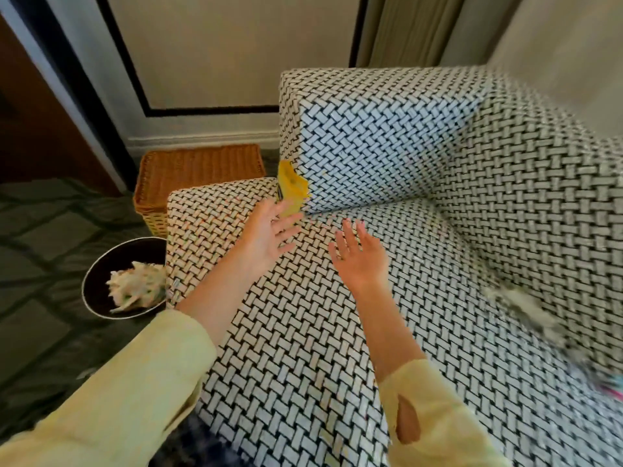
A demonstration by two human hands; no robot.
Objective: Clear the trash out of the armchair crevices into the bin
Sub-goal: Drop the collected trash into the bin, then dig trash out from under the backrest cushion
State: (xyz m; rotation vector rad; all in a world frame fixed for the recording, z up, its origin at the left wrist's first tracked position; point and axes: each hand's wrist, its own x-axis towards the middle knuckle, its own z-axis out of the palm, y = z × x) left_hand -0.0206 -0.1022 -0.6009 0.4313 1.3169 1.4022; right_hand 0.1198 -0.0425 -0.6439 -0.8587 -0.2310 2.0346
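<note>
Left of the armchair, on the dark patterned floor: round black bin, touching the seat's front corner, crumpled pale trash inside. Behind the bin, against the armchair's side: wicker basket. At the armchair's left crevice, between seat cushion and armrest: yellow wrapper, standing upright, wedged, upper part showing. Just below that wrapper, over the seat: left hand, fingers spread apart, fingertips at the wrapper's lower edge, clamped on nothing. Beside it, nearer the seat's middle: right hand, fingers spread, empty, hovering. By the armchair's right crevice: blurred pale scrap, unclear what.
</note>
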